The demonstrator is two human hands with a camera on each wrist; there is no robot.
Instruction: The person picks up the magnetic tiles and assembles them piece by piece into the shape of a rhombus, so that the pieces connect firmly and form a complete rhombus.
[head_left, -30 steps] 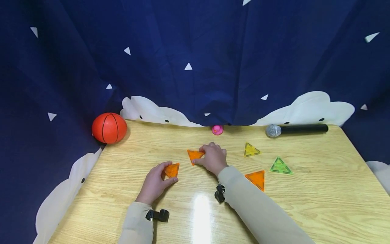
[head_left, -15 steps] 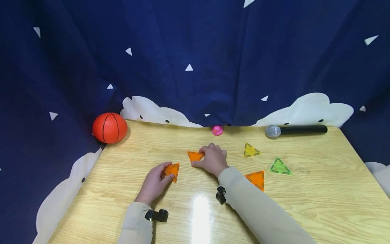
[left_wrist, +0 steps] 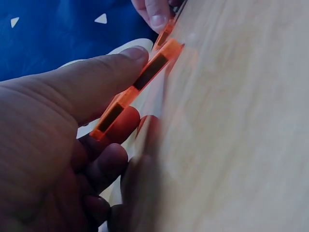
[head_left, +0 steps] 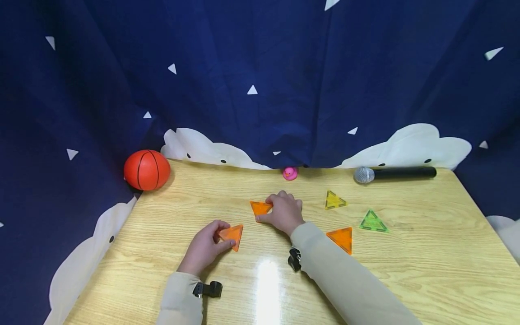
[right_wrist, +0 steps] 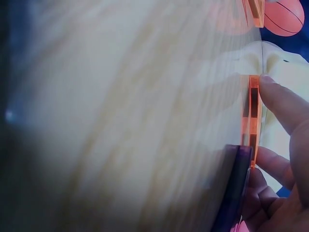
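In the head view my left hand (head_left: 203, 247) pinches an orange triangular magnetic tile (head_left: 234, 234) between thumb and fingers. The left wrist view shows that tile (left_wrist: 126, 96) edge-on, lifted at a slant over the wood, thumb on top and fingers beneath. Further back and to the right, my right hand (head_left: 285, 212) holds a second orange triangular tile (head_left: 259, 207), which lies flat, with thumb and index finger at its edges. A dark purple piece (right_wrist: 234, 188) shows right beside this tile in the right wrist view; the hand hides it from the head camera.
Right of the right forearm lie another orange triangle (head_left: 343, 239), a green triangle (head_left: 373, 221) and a yellow triangle (head_left: 335, 200). Along the back of the table (head_left: 430, 271) stand a red ball (head_left: 147, 170), a pink rubber duck (head_left: 290, 173) and a microphone (head_left: 398, 173) before a blue curtain (head_left: 211, 54).
The left hand has shifted its grip and drawn its orange tile slightly nearer and to the right, lifting it into a tilt. The right hand has barely moved.
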